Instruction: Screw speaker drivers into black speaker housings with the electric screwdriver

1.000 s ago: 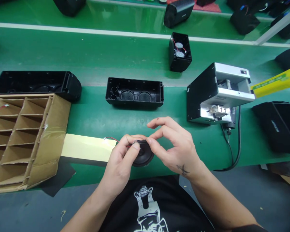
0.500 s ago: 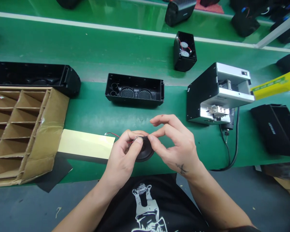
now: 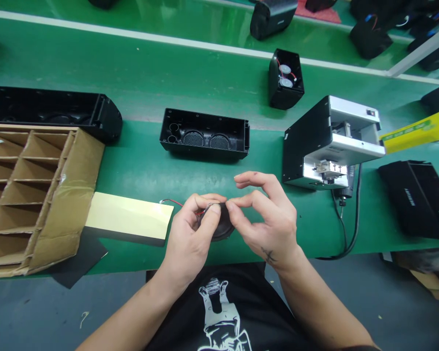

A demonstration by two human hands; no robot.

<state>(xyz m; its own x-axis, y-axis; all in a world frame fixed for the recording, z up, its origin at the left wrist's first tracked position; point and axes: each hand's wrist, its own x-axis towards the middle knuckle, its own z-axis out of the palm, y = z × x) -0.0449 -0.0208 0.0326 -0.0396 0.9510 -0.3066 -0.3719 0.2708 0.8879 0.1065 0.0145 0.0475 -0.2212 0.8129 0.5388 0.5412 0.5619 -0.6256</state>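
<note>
A round black speaker (image 3: 224, 225) with a red wire (image 3: 172, 201) is held low in front of my shirt. My left hand (image 3: 190, 234) grips its left side, thumb on top. At its upper right rim, the thumb and index finger of my right hand (image 3: 265, 214) are pinched together, while the other fingers are raised. Whether a small piece lies in that pinch is too small to tell. Beyond my hands an open black housing (image 3: 205, 134) with two round mesh grilles lies on the green table (image 3: 139, 165). A pale yellow sheet (image 3: 128, 217) lies to the left.
At the left stand a cardboard divider box (image 3: 73, 195) and a long black housing (image 3: 109, 117). A silver and black machine (image 3: 307, 141) with cables is at the right, near a black case (image 3: 413, 197). Farther back is a small housing (image 3: 287, 97) with two speakers.
Both hands and the speaker have shifted very slightly; the left thumb still presses on its rim and the right fingertips remain at its upper edge. The view has moved a little.
</note>
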